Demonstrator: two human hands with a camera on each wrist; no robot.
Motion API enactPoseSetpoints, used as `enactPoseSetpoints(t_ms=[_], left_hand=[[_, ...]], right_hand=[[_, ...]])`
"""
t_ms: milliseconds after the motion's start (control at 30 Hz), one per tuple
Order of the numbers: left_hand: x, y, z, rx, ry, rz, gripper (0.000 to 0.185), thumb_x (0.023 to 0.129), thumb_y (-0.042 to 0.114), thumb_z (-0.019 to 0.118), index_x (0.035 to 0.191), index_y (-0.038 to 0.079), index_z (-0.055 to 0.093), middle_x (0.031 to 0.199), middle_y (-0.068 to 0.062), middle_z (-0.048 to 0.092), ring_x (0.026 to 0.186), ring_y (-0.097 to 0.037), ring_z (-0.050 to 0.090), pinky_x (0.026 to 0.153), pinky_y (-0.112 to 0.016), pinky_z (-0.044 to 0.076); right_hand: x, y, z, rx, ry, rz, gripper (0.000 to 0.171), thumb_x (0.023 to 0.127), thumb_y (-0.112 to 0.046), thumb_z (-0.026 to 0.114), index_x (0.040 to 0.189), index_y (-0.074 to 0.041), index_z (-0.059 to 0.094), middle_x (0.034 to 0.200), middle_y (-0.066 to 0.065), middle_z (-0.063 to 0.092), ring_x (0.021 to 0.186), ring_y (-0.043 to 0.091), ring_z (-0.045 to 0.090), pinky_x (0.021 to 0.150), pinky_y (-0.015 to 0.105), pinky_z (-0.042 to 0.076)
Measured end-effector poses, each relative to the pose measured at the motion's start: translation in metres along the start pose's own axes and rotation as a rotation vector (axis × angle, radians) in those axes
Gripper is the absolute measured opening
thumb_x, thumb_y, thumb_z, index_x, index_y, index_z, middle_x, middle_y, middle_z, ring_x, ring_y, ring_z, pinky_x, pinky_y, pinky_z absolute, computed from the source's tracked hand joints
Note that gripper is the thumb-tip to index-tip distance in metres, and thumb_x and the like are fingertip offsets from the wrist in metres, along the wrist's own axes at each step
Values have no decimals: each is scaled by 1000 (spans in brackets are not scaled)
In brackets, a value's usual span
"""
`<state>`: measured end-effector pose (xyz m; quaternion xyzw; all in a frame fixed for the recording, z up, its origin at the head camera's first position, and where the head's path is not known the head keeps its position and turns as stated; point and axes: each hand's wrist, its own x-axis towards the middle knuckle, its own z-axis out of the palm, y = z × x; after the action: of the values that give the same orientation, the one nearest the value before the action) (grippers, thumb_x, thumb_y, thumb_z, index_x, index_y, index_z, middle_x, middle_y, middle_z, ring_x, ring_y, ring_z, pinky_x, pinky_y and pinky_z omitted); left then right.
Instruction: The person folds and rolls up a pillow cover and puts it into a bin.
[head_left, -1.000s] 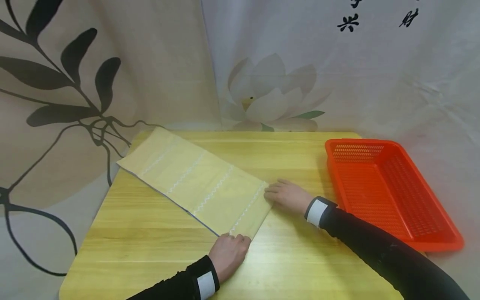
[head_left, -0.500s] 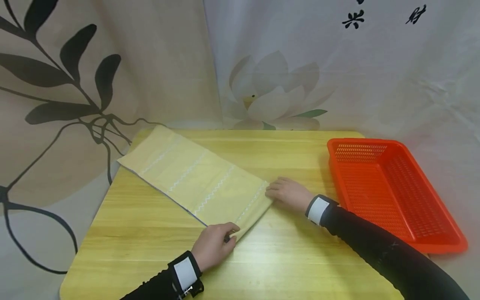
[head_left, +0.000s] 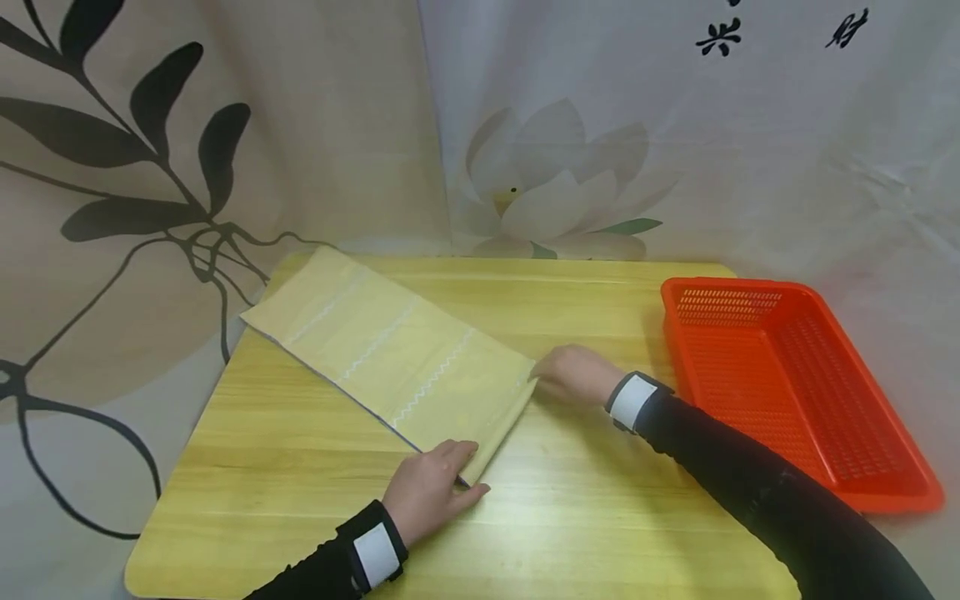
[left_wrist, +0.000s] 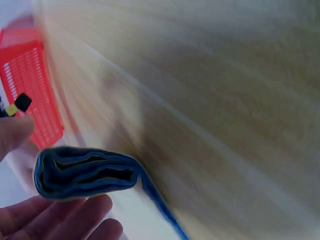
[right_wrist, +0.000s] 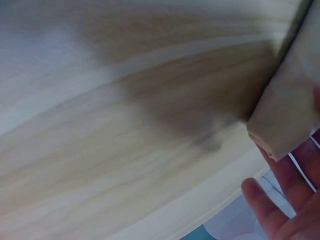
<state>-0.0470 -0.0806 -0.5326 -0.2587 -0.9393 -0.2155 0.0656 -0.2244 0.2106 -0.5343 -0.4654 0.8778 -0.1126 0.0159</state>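
Observation:
A long yellow cloth (head_left: 390,342) with white zigzag lines and a blue underside lies slantwise across the table. Its near right end is folded over on itself, and the left wrist view shows blue layers in the rolled end (left_wrist: 90,172). My left hand (head_left: 429,492) rests its outstretched fingers on the cloth's near corner, with the thumb spread apart beside the fold. At the other corner, my right hand (head_left: 577,375) is bent with its fingertips at the folded edge. In the right wrist view, the fingers (right_wrist: 300,175) lie behind the cloth end (right_wrist: 287,117), holding it.
A red plastic basket (head_left: 682,375) with perforated sides stands at the table's right. The wooden table (head_left: 300,517) has rounded corners. Behind it hangs a printed curtain (head_left: 337,125) with leaves and a lotus.
The cloth's near right end has been turned over, partly covering its last zigzag line. My left hand has shifted left and spread its thumb. The right hand has bent, its knuckles raised.

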Motion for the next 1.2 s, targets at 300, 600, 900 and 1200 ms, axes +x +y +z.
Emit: enactPoseSetpoints(t_ms=[300, 600, 900, 1200], left_hand=[[2, -4, 4, 86, 57, 22, 38, 87, 17, 89, 118, 3, 74, 95, -6, 74, 73, -17, 71, 58, -30, 59], [2, -13, -2, -43, 72, -112, 30, 90, 10, 84, 117, 2, 74, 103, -13, 79, 85, -24, 77, 70, -40, 64], [-3, -28, -1, 202, 164, 153, 43, 84, 3, 88, 125, 4, 73, 116, -12, 74, 99, -26, 74, 76, -36, 65], [-6, -34, 0, 217, 158, 198, 38, 84, -10, 81, 120, -1, 73, 117, -17, 72, 99, -29, 73, 82, -35, 65]], right_hand=[[14, -1, -4, -30, -10, 29, 12, 103, -25, 69, 97, -18, 75, 87, -5, 72, 84, 20, 70, 81, 41, 59], [26, -9, -11, 14, 1, 66, 18, 104, -27, 69, 88, -18, 70, 78, -8, 63, 76, 16, 60, 76, 39, 56], [34, -4, -5, -4, 45, 65, 25, 104, -27, 70, 80, -21, 65, 72, -11, 58, 70, 13, 57, 73, 36, 55], [33, -4, -4, -25, 91, 81, 29, 103, -29, 71, 122, -7, 76, 115, 9, 77, 106, 30, 73, 99, 46, 58]])
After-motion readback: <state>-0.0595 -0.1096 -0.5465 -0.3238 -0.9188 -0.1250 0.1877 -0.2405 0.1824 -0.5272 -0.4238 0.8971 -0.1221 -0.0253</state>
